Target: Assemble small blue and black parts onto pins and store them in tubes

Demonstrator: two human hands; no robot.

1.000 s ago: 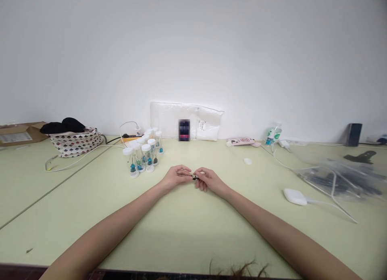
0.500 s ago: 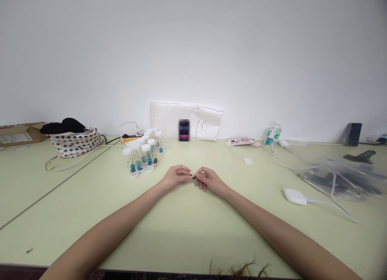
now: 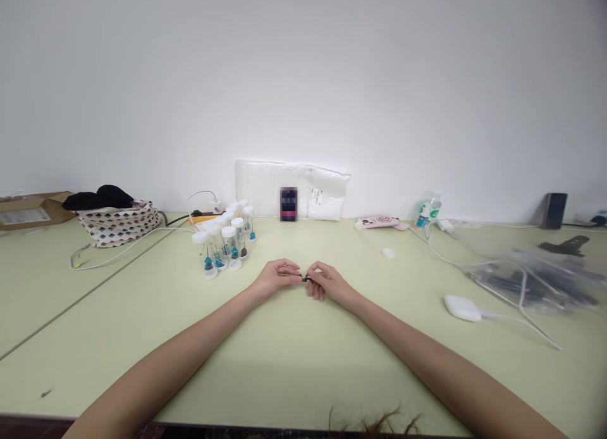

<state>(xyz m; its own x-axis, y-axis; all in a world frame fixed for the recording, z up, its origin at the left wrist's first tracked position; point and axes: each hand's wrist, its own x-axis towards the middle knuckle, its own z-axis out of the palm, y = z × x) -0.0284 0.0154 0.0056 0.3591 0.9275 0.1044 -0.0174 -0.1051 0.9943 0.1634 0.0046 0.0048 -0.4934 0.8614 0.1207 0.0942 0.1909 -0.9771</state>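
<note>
A small dark piece (image 3: 305, 279) sits between my two hands over the middle of the pale green table (image 3: 284, 350). My left hand (image 3: 279, 277) pinches its left end between thumb and fingers. At its right end, the thumb and forefinger of my right hand (image 3: 325, 281) are closed on it, the other fingers curled below. Its exact shape is too small to tell. Left of my hands stand several clear vials (image 3: 229, 240) with white caps, holding blue, green and dark parts.
A phone (image 3: 289, 204) leans on white plastic packaging (image 3: 327, 195) at the wall. A patterned basket (image 3: 118, 222) stands at left. A white disc (image 3: 388, 253), white device (image 3: 462, 308), bottle (image 3: 429, 210), cables and a plastic bag (image 3: 535, 281) lie rightward.
My right hand has shifted very slightly to the right, and a little more of the dark piece shows between the fingertips. My left hand has hardly moved.
</note>
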